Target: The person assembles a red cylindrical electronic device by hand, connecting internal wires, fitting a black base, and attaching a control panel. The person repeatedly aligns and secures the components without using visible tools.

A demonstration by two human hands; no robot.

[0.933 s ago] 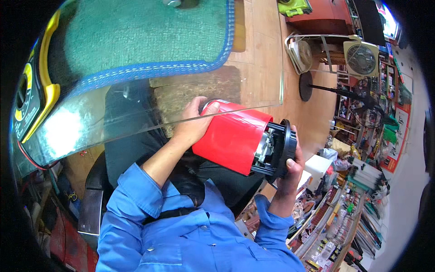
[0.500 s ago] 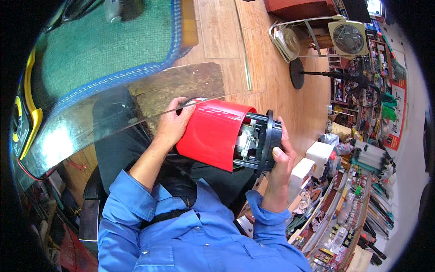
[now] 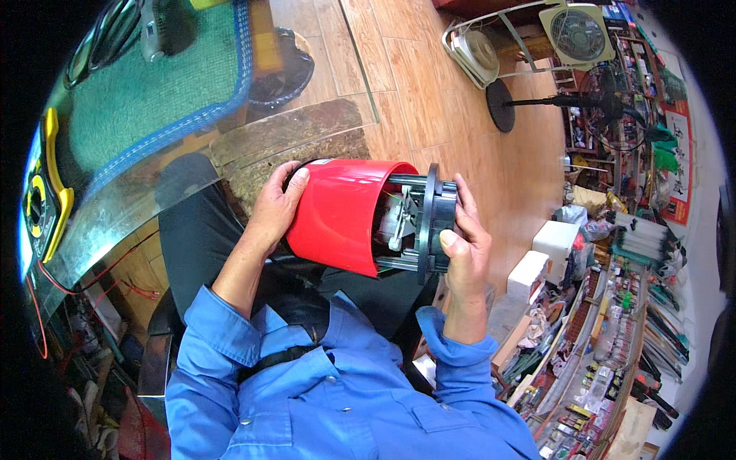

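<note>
A glossy red cylindrical housing (image 3: 337,217) lies sideways above my lap. My left hand (image 3: 274,205) wraps round its left end, thumb on the red wall and fingers mostly hidden behind. From its open right end emerges a mechanism (image 3: 397,222) of dark rods and pale metal or plastic parts. The rods join a round black end cap (image 3: 434,222), which my right hand (image 3: 469,249) grips, thumb on the near side and fingers round the far edge. Cap and housing stand apart, with the mechanism bridging the gap.
A glass tabletop (image 3: 123,218) at left bears a green mat (image 3: 169,107) with a blue border, a yellow-and-black meter (image 3: 50,195) and a dark cable (image 3: 103,42). White boxes (image 3: 553,244) and shelves of small parts (image 3: 590,383) stand at right. Fans (image 3: 579,34) stand farther off.
The housing and both hands appear a little farther left, and the housing lies more level. The view has shifted too. Both hands keep their hold.
</note>
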